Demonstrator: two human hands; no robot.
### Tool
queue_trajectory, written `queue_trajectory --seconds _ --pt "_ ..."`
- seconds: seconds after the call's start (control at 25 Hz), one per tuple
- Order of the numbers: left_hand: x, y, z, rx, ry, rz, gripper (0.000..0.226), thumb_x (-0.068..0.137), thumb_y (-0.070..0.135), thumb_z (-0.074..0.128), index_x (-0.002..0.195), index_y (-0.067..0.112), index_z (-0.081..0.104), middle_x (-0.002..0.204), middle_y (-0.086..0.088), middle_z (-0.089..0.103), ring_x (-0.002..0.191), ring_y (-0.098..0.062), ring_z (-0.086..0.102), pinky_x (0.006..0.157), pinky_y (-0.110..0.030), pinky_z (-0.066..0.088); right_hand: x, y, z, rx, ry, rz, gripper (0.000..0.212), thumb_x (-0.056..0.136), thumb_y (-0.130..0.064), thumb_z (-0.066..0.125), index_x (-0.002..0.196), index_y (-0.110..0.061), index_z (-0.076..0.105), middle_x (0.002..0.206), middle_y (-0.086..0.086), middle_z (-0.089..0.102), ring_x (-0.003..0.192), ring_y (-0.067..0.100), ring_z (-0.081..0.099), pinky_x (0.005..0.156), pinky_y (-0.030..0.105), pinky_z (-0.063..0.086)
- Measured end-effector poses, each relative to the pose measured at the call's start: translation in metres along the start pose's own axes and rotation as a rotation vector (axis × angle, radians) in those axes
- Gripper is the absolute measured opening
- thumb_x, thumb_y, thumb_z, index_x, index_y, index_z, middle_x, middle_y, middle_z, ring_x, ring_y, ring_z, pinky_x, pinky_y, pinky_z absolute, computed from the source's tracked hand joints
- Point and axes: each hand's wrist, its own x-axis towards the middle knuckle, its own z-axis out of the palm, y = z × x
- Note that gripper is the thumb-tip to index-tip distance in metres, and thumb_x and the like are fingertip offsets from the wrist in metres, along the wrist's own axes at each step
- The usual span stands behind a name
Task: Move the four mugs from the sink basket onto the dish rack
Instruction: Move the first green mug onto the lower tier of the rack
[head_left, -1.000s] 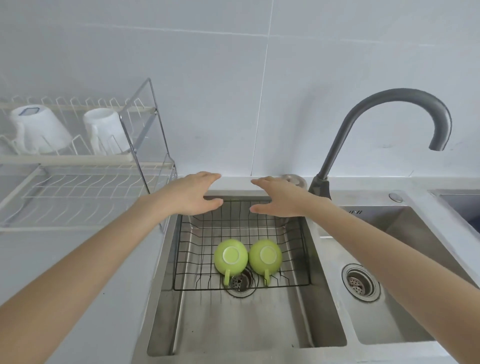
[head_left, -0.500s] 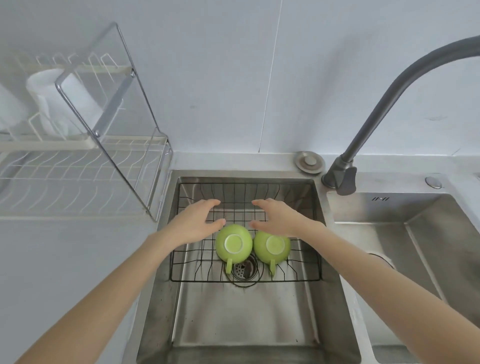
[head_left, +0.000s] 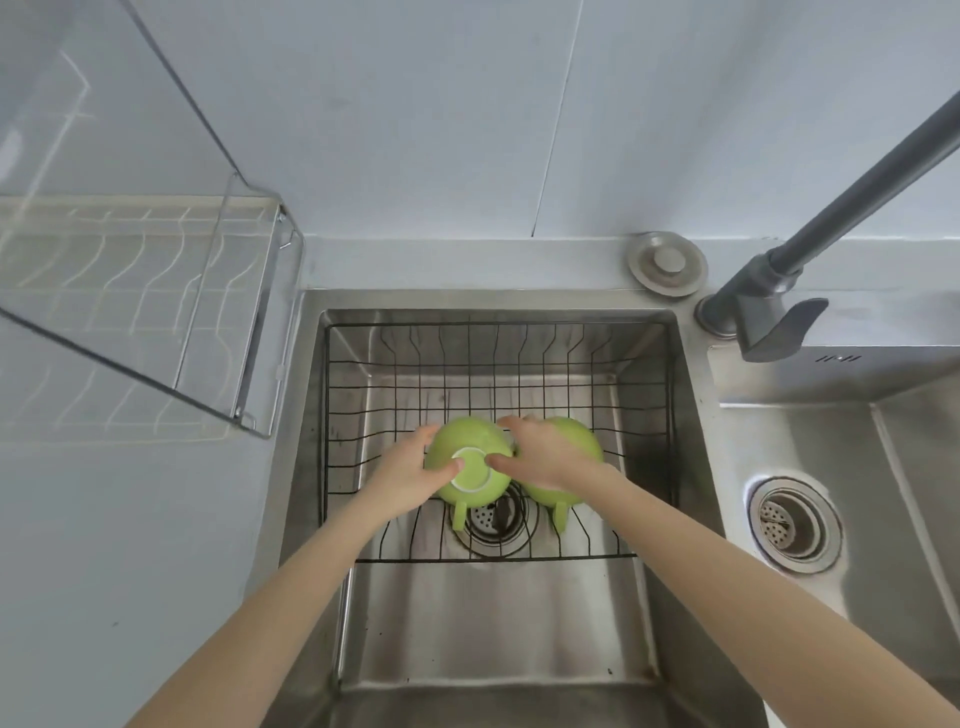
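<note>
Two green mugs sit upside down in the wire sink basket (head_left: 644, 395), handles toward six o'clock. Both hands clasp the left mug (head_left: 470, 470): the left hand (head_left: 410, 480) grips its nine o'clock side, and the right hand (head_left: 543, 454) grips its three o'clock side while lying over the right mug (head_left: 576, 441). The dish rack (head_left: 135, 291) stands on the desk (head_left: 130, 519) at ten o'clock. No readable writing or brand shows anywhere.

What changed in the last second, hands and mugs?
Both hands came down from the sink's back rim into the basket. The left hand and right hand now clasp the left green mug between them. Both mugs, including the right one, remain upside down in place.
</note>
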Motion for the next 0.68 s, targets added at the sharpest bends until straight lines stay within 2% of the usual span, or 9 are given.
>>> queue_trajectory --seconds 0.12,0.24,0.68 --pt "0.015 -0.011 0.01 -0.048 0.011 -0.044 0.055 0.083 0.024 0.062 0.132 0.012 0.041 0.134 -0.013 0.048 0.122 -0.027 0.048 0.1 -0.031 0.037 0.015 -0.002 0.01 -0.048 -0.044 0.01 0.06 0.091 -0.033 0.051 0.14 -0.006 0.029 0.136 0.021 0.04 0.119 0.036 0.049 0.098 0.041 0.043" --pt "0.025 -0.021 0.017 -0.077 0.049 -0.074 0.059 0.078 0.025 0.067 0.129 0.012 0.042 0.129 -0.012 0.051 0.113 -0.028 0.054 0.098 -0.04 0.045 0.024 -0.005 0.014 -0.065 -0.039 0.019 0.058 0.092 -0.033 0.05 0.138 -0.007 0.028 0.133 0.022 0.04 0.113 0.038 0.053 0.098 0.043 0.046" --pt "0.036 -0.031 0.017 -0.302 0.023 -0.123 0.064 0.075 0.015 0.072 0.13 0.013 0.04 0.13 -0.009 0.051 0.115 -0.03 0.053 0.1 -0.047 0.045 0.039 0.004 0.01 0.009 -0.046 0.005 0.064 0.086 -0.036 0.059 0.138 -0.013 0.03 0.125 0.024 0.046 0.117 0.036 0.048 0.097 0.039 0.042"
